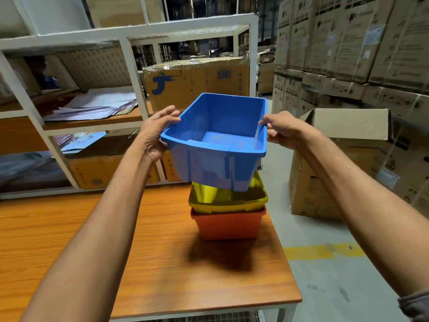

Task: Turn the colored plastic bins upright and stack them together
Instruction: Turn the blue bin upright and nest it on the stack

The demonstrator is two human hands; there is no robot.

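A warehouse; stacked cardboard cartons point(352, 43), white shelving point(130, 66), taped floor line point(325, 251).

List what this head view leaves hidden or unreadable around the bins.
Head view only:
- Inside of the yellow bin: mostly covered by the blue bin held above it.
- Inside of the orange bin: hidden by the yellow bin nested in it.
- Whether the blue bin's base touches the yellow bin: blocked by its own front wall.
- Print on the stacked cartons: too small, blurred.

Bottom bin point(228, 226) on table point(139, 252); middle bin point(228, 207) nested in it, top bin point(209, 166) above; carton point(336, 182) to its right, shelving point(133, 66) behind-left.
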